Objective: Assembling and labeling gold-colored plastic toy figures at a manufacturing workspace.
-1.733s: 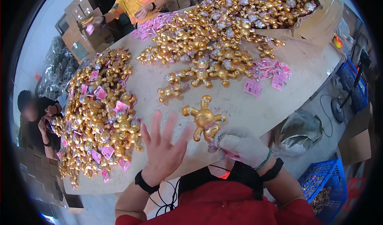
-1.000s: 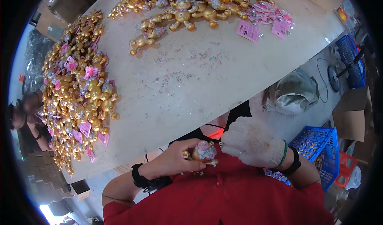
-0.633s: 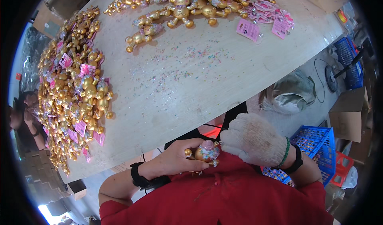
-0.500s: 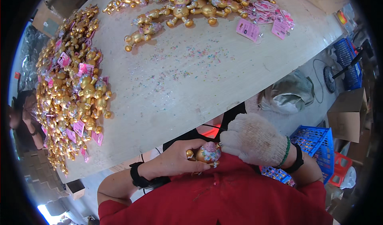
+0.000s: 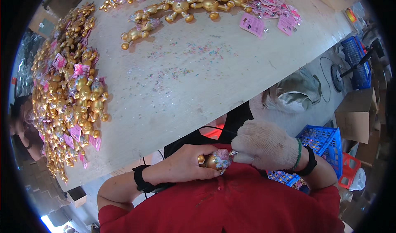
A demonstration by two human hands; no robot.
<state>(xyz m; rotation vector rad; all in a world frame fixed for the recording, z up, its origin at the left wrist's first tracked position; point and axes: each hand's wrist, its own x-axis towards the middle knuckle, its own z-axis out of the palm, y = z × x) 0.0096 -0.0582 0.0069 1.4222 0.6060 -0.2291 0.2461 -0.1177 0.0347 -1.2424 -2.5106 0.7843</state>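
**Hands gripping a gold figure below the table edge**

Fingers of the bare left hand (image 5: pixel 187 163) are wrapping closed around a small gold toy figure (image 5: pixel 216 160), holding it against the red shirt (image 5: pixel 222 204), just below the near edge of the table (image 5: pixel 198 80). The figure is lying on its side, its long axis running roughly left to right, with a gold knob poking out toward the left hand and a pinkish glittery part facing the right hand. The right hand (image 5: pixel 266 144), wearing a pale knitted glove, is closing on the figure's right end, where a small metal piece is showing; whether its fingertips are pinching that piece I cannot tell. A black band is sitting on each wrist.

Further out, glitter specks are lying scattered across the pale tabletop. A large heap of gold figures (image 5: pixel 70 88) with pink tags is lying along the table's left side, and a second spread of gold figures (image 5: pixel 194 0) is stretching across the far edge, with loose pink tags (image 5: pixel 268 14) lying beside it.

To the right, on the floor, a blue plastic crate (image 5: pixel 321 140) is standing close to the right forearm; its contents are too hidden to make out. A crumpled grey bag (image 5: pixel 293 92) is slumping near the table edge, a cardboard box (image 5: pixel 354 115) is standing beyond the crate, and another blue crate (image 5: pixel 357 61) is sitting farther off.
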